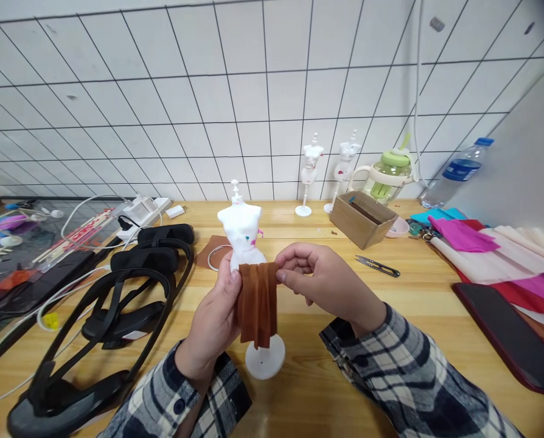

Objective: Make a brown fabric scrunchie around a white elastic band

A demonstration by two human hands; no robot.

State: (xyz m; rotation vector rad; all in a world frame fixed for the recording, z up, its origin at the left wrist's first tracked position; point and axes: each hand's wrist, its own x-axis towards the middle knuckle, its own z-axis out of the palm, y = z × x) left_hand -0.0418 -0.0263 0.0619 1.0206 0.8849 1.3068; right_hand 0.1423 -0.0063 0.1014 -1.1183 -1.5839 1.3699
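The wooden worktop (418, 304) runs along a white tiled wall (235, 91) and carries every item listed below.

Left side: a set of black straps and padded headgear (117, 304) lies in a loose heap, with white cables (7, 340) running through and beside it. A clear plastic sheet with small craft items (20, 243) lies at the far left edge.

Right side: a stack of crepe paper sheets (504, 255), pink, cream and red, lies near the edge. A dark flat tablet-like object (513, 334) sits just in front of the stack. A small cardboard box (362, 219) stands open behind a pair of thread snips (378, 266). A green-lidded jug (390, 176) and a water bottle (457, 173) stand at the wall. Two small white mannequins (311, 173) stand on their bases beside the box.

Centre: a miniature white dress form (242, 228) stands upright on a round base (265, 359), near the front edge of the worktop. A pleated brown crepe paper piece (257, 301) hangs at its waist, covering the stand.

The left hand (215, 322) pinches the left top edge of the brown piece against the form, grip pressed together. The right hand (322, 280) pinches the right top edge between thumb and fingers, grip closed on the paper. Both sleeves are plaid.
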